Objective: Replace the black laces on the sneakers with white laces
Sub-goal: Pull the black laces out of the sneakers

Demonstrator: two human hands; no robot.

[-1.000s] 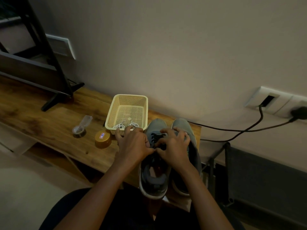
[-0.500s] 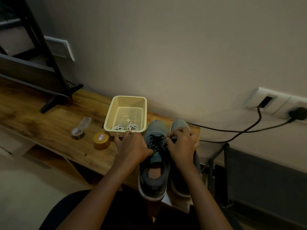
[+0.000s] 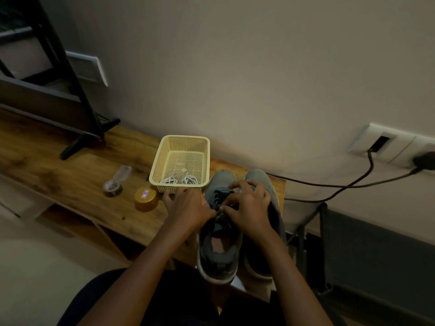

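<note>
Two grey sneakers stand side by side at the right end of the wooden bench, toes to the wall. The left sneaker carries black laces across its tongue. My left hand lies against that sneaker's left side, its fingertips at the laces. My right hand covers the laces from the right, thumb and forefinger pinching a black strand; it hides much of the right sneaker. White laces lie coiled in the cream basket just left of the shoes.
A gold-lidded jar and a small clear-wrapped item sit on the bench left of the basket. A black stand is at the far left. Cables run from a wall socket at right.
My hands spread apart half a second ago, the right one pulling lace toward the right sneaker; now both have closed in again over the middle of the left sneaker's lacing.
</note>
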